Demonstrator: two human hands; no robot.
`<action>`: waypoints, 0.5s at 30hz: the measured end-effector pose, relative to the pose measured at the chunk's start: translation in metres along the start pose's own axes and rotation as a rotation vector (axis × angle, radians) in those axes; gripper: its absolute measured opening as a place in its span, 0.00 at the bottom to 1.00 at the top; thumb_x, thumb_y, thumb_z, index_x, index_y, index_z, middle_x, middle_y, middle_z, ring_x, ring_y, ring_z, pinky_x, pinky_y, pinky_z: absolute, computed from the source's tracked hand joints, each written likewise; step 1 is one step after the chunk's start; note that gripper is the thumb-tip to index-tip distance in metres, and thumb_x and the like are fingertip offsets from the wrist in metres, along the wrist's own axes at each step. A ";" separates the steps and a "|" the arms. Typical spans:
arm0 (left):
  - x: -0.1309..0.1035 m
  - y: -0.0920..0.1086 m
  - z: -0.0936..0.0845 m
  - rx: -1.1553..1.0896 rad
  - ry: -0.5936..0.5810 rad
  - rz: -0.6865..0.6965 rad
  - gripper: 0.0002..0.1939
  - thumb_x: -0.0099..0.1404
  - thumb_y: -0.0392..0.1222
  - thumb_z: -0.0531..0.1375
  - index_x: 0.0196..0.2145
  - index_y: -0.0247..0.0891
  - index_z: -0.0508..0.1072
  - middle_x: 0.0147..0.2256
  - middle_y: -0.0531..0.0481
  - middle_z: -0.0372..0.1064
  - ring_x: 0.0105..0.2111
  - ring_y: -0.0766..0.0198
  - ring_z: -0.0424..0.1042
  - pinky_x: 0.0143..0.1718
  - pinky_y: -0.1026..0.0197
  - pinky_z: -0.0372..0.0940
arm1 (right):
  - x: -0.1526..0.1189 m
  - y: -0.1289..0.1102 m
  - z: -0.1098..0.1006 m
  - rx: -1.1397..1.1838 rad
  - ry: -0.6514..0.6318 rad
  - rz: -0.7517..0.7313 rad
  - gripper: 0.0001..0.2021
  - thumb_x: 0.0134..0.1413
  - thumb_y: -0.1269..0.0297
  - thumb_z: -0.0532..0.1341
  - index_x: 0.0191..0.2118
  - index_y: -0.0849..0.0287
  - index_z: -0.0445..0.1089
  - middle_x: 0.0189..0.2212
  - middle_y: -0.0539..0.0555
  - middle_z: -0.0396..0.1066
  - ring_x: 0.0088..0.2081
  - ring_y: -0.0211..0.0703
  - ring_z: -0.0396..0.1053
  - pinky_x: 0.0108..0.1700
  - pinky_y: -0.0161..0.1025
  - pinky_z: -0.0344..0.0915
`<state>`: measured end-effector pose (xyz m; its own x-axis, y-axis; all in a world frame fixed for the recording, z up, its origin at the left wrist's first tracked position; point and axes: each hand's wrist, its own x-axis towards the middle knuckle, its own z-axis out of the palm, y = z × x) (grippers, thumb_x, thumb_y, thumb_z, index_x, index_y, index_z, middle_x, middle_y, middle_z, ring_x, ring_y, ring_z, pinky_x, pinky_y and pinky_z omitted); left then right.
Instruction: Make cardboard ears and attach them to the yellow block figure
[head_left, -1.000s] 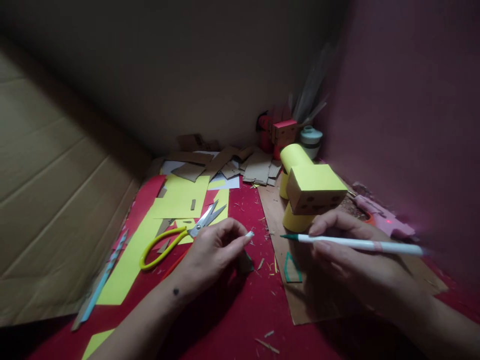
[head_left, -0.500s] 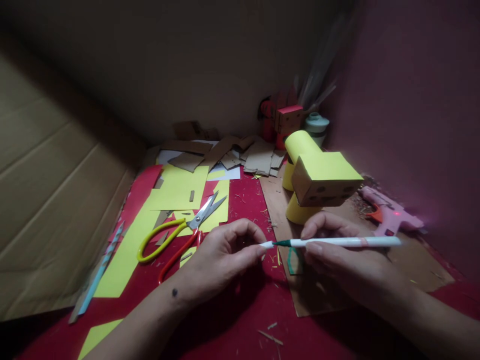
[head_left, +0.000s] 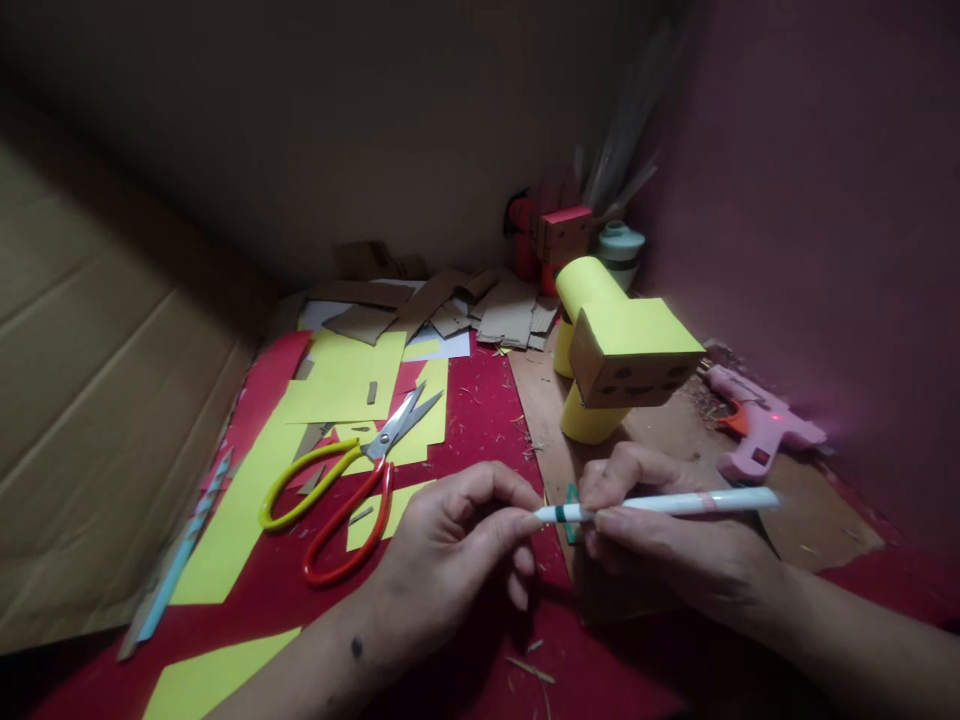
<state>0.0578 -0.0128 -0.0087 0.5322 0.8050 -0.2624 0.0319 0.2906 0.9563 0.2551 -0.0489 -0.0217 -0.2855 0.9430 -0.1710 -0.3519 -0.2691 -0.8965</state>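
Note:
My left hand (head_left: 472, 540) pinches the small white cap (head_left: 550, 514) between thumb and fingertips. A slim white marker (head_left: 690, 502) lies level in my right hand (head_left: 652, 500), gripped near its front end. Its front end meets the cap, with a narrow dark green band showing near the join. Just behind my right fingertips is a small piece with a green outline (head_left: 572, 512), partly hidden by the hand. Beyond that hand stands a yellow paper and cardboard animal figure (head_left: 637, 335) with a boxy head and drawn face.
Scissors (head_left: 382, 440) with yellow and red handles lie open on yellow paper (head_left: 352, 375). A pink glue gun (head_left: 765, 420) rests on the brown cardboard (head_left: 817, 510) at right. Cardboard scraps (head_left: 510, 310), a red figure (head_left: 562, 235) and a pale jar (head_left: 621, 245) are at the back.
The marker's green tip was bare beside the cap; now the cap covers the tip and only a green band shows. Both hands have come closer together.

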 end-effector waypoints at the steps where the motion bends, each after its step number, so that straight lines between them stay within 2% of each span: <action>1: -0.001 -0.001 0.001 -0.013 -0.001 0.002 0.06 0.62 0.42 0.60 0.32 0.37 0.69 0.20 0.56 0.67 0.17 0.70 0.68 0.19 0.69 0.63 | 0.000 0.001 -0.001 -0.004 -0.009 -0.035 0.08 0.51 0.61 0.64 0.31 0.57 0.65 0.25 0.49 0.67 0.21 0.33 0.60 0.21 0.32 0.55; 4: -0.005 -0.001 0.003 -0.041 -0.010 0.006 0.06 0.62 0.43 0.60 0.32 0.38 0.70 0.20 0.56 0.67 0.16 0.69 0.69 0.18 0.68 0.63 | 0.000 0.005 -0.005 -0.036 -0.054 -0.115 0.06 0.52 0.63 0.64 0.31 0.58 0.67 0.25 0.50 0.68 0.25 0.35 0.63 0.25 0.33 0.57; 10: -0.010 0.002 0.010 0.034 -0.016 0.097 0.06 0.63 0.43 0.59 0.30 0.39 0.71 0.20 0.56 0.67 0.16 0.70 0.69 0.18 0.69 0.63 | -0.003 0.007 -0.005 0.025 -0.168 -0.160 0.05 0.54 0.64 0.63 0.34 0.57 0.67 0.27 0.51 0.70 0.26 0.36 0.64 0.25 0.34 0.57; 13: -0.014 0.005 0.014 0.083 -0.018 0.089 0.07 0.62 0.44 0.60 0.29 0.39 0.70 0.23 0.55 0.68 0.16 0.69 0.69 0.18 0.67 0.64 | -0.006 0.002 -0.004 0.010 -0.166 -0.117 0.05 0.54 0.62 0.62 0.33 0.56 0.66 0.25 0.49 0.68 0.25 0.36 0.63 0.25 0.34 0.56; 15: -0.014 0.010 0.013 0.138 -0.052 0.082 0.07 0.62 0.45 0.60 0.30 0.39 0.70 0.26 0.53 0.69 0.18 0.69 0.69 0.20 0.65 0.66 | -0.012 -0.007 -0.007 -0.082 -0.151 -0.117 0.06 0.53 0.61 0.63 0.32 0.57 0.67 0.24 0.49 0.68 0.23 0.35 0.61 0.22 0.33 0.53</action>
<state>0.0618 -0.0281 0.0063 0.5803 0.7945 -0.1789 0.1004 0.1482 0.9838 0.2667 -0.0566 -0.0159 -0.3792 0.9253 -0.0062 -0.3181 -0.1367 -0.9382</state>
